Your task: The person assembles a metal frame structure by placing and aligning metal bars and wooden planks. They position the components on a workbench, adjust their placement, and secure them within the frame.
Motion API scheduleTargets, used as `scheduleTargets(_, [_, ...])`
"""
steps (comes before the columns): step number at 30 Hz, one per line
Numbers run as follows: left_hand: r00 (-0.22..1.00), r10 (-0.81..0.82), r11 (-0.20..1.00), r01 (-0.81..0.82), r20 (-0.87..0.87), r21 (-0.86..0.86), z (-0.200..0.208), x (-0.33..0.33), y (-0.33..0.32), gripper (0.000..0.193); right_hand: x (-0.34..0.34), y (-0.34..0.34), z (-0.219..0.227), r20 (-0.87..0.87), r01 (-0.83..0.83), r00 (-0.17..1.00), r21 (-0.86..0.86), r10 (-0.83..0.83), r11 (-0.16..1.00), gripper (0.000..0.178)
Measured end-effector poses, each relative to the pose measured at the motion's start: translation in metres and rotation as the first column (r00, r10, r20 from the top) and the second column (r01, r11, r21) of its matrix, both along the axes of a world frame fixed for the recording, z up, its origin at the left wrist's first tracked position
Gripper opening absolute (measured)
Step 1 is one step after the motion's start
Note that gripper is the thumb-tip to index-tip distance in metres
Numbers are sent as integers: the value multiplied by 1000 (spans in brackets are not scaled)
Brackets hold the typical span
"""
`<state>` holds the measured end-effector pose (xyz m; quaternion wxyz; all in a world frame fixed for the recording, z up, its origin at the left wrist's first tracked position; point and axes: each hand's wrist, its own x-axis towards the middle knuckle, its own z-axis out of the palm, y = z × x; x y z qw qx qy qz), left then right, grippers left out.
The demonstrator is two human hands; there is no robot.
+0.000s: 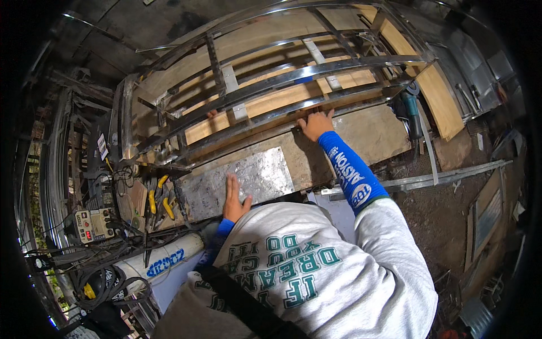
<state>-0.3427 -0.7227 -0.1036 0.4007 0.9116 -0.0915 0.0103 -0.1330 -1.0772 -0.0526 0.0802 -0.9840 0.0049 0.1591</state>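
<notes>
My left hand [235, 199] lies flat with fingers stretched out on a shiny, scuffed sheet of metal [265, 175] on the bench. My right hand [318, 125], in a blue arm sleeve, reaches forward to the near lower rail of a long welded metal frame [265, 120]. Its fingers are spread and its fingertips meet the edge of the rail, where they are partly hidden. The frame rests on the worktop [367, 130], with pale wooden boards [271, 101] showing between its bars. Light metal straps [232, 85] cross the bars.
A teal angle grinder [414, 116] lies at the frame's right end, beside a wide wooden plank [437, 101]. Yellow-handled pliers [168, 208] lie left of the sheet. Further left are a control box [95, 225] with cables and a white cylinder [169, 254]. Long metal strips [429, 178] stretch to the right.
</notes>
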Motion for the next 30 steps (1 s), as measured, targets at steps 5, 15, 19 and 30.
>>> scheduleTargets(5, [916, -185, 983, 168, -357, -79, -12, -49, 27, 82, -33, 32, -55, 423, -144, 889, -103, 175, 984, 63])
scheduleTargets(15, [987, 78, 945, -119, -143, -306, 1, -135, 93, 70, -16, 128, -61, 189, -177, 962, -103, 194, 979, 64])
scheduleTargets(19, [958, 161, 879, -248, -236, -408, -9, -182, 114, 76, -4, 124, -30, -52, -155, 987, 2, 155, 988, 57])
scheduleTargets(30, [852, 487, 722, -516, -191, -461, -36, -170, 64, 71, -149, -95, -62, 569, 108, 607, 631, -554, 768, 32])
